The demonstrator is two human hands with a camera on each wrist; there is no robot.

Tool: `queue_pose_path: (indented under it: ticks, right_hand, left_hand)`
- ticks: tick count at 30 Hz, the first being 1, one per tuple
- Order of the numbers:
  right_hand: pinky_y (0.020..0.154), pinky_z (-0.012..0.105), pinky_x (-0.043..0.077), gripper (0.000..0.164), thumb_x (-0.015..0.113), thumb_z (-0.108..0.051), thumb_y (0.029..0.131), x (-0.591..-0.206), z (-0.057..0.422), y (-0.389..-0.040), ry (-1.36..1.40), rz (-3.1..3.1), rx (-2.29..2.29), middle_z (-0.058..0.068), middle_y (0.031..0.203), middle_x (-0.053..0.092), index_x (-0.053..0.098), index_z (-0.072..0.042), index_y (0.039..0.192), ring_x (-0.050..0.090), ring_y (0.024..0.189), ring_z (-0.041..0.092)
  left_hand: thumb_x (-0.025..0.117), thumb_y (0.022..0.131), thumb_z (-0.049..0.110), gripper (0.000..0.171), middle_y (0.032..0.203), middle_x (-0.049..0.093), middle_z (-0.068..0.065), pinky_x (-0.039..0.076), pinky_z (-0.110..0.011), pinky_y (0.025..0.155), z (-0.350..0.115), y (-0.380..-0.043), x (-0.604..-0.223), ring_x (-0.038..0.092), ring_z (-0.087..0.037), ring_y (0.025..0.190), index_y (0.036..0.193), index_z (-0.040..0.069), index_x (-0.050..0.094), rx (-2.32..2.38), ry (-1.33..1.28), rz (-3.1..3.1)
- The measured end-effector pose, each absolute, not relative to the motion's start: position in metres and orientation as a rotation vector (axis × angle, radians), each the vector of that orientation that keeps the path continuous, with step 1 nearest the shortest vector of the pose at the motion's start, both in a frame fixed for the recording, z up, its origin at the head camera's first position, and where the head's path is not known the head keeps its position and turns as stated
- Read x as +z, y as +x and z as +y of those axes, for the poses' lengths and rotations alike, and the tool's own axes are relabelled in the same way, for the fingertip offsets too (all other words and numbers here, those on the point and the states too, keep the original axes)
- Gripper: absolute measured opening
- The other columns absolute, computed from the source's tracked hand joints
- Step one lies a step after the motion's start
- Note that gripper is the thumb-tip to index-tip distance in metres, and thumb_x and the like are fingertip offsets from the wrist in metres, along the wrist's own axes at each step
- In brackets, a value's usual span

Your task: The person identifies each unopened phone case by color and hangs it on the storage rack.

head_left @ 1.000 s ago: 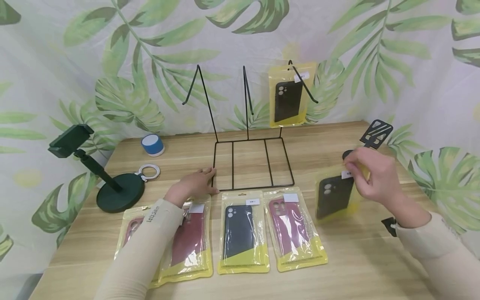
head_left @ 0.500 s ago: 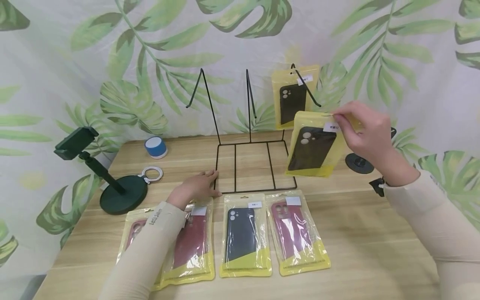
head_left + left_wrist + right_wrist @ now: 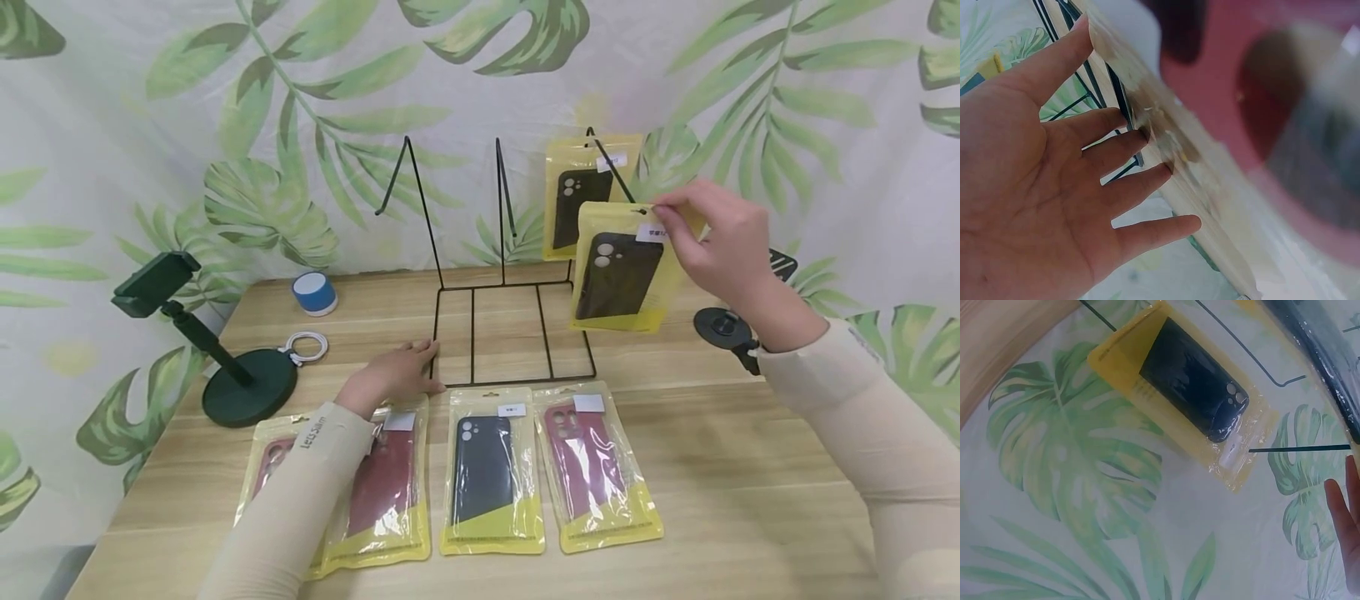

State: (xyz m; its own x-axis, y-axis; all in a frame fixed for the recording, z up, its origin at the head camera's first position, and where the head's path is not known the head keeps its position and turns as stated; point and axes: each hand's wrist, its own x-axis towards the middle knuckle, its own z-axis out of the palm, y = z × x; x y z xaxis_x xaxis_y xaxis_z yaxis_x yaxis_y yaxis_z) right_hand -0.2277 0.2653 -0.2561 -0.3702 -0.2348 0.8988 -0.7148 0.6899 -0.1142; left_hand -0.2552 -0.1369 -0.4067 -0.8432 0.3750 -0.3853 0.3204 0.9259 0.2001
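Observation:
My right hand [image 3: 716, 237] pinches the top right corner of a bagged black phone case [image 3: 618, 283], held upright in the air. The bag's hang hole is right by the tip of the right hook of a black wire rack [image 3: 472, 333]. Further back on that hook hangs another bagged black phone case [image 3: 577, 196], also seen in the right wrist view. My left hand [image 3: 393, 372] rests at the left side of the rack's base, fingers extended and spread in the left wrist view [image 3: 1079, 169]. The rack's left and middle hooks carry nothing.
Along the front lie a bagged black phone case [image 3: 483, 467] and several bagged pink ones [image 3: 581, 467], some partly under the left sleeve. A dark green phone stand [image 3: 251, 387], white cable [image 3: 307, 346] and blue speaker [image 3: 315, 293] stand left; a black stand [image 3: 723, 327] is at right.
My right hand has raised the bagged black phone case from over the table's right side up and leftward to the right hook's tip. My left hand has stayed at the rack's base.

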Motion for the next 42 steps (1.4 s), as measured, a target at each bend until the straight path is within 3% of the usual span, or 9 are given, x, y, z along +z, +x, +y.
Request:
queue_pose_path:
  ticks: [8,15,20,29,42]
  right_hand:
    - [0.061,0.022,0.041,0.013,0.064,-0.009,0.094,-0.254,0.262,-0.245,0.722,-2.05,0.483,0.015,0.092,0.075,0.073,0.001,0.095,0.07,0.078,0.029]
    - [0.05,0.033,0.039,0.018,0.061,-0.014,0.097,-0.25,0.26,-0.264,0.659,-2.167,0.41,0.016,0.096,0.074,0.071,0.0,0.1,0.069,0.078,0.032]
    - [0.058,0.047,0.048,0.019,0.058,-0.015,0.099,-0.244,0.258,-0.276,0.6,-2.259,0.42,0.016,0.099,0.073,0.071,-0.002,0.103,0.068,0.085,0.034]
    - [0.05,0.037,0.036,0.024,0.055,-0.021,0.102,-0.24,0.255,-0.298,0.526,-2.335,0.401,0.015,0.106,0.074,0.07,-0.004,0.108,0.068,0.08,0.035]
    - [0.06,0.049,0.047,0.03,0.05,-0.028,0.104,-0.233,0.248,-0.321,0.4,-2.452,0.371,0.015,0.113,0.073,0.069,-0.006,0.112,0.068,0.088,0.036]
  left_hand:
    - [0.059,0.097,0.046,0.081,0.166,0.019,-0.011,0.029,-0.062,0.116,-0.141,-0.253,-0.407,0.018,-0.042,0.151,0.159,0.012,0.021,0.186,0.484,2.659]
    - [0.06,0.096,0.046,0.08,0.165,0.02,-0.011,0.028,-0.062,0.116,-0.14,-0.251,-0.405,0.019,-0.042,0.151,0.159,0.011,0.023,0.197,0.477,2.664]
    - [0.061,0.096,0.045,0.08,0.165,0.02,-0.011,0.027,-0.062,0.117,-0.139,-0.251,-0.404,0.019,-0.041,0.151,0.158,0.011,0.023,0.204,0.476,2.665]
    - [0.061,0.096,0.046,0.08,0.165,0.022,-0.01,0.029,-0.061,0.116,-0.138,-0.25,-0.405,0.02,-0.041,0.151,0.158,0.011,0.024,0.177,0.486,2.677]
    - [0.061,0.096,0.045,0.079,0.165,0.023,-0.011,0.03,-0.06,0.116,-0.139,-0.248,-0.404,0.023,-0.04,0.15,0.158,0.011,0.025,0.165,0.502,2.687]
